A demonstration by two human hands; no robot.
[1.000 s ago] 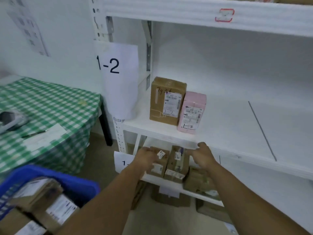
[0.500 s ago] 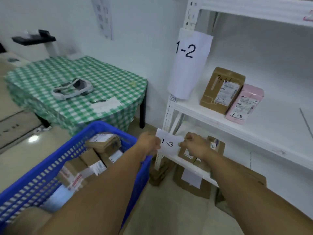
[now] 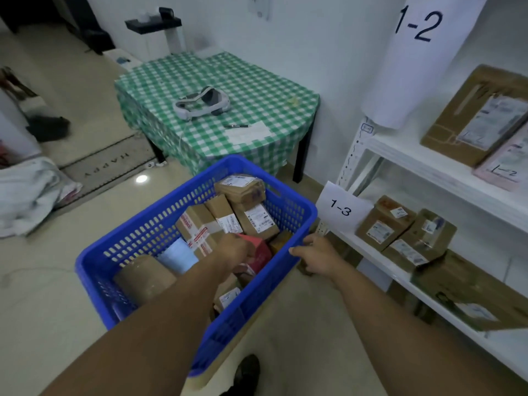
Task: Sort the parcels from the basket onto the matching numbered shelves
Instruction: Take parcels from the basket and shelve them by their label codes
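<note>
The white shelf rack (image 3: pixel 414 155) stands to the right of my right hand (image 3: pixel 317 252). The blue basket (image 3: pixel 88 281) sits on the floor under my left hand (image 3: pixel 237 250), full of brown parcels (image 3: pixel 257 218). Beyond both hands is a green checked table (image 3: pixel 257 90). My hands are apart. The left one reaches down into the basket onto a red parcel (image 3: pixel 260 250), though I cannot tell whether its fingers grip it. The right one lies just beside it with straight fingers touching the basket's near right rim. Right of that hand, two brown boxes (image 3: pixel 383 221) stand by the 1-3 label (image 3: pixel 341 208). Above, a brown box (image 3: pixel 471 115) and a pink parcel (image 3: pixel 505 164) sit by the 1-2 label (image 3: pixel 417 52). A headset (image 3: pixel 203 105) and a pen (image 3: pixel 235 126) lie on the table.
</note>
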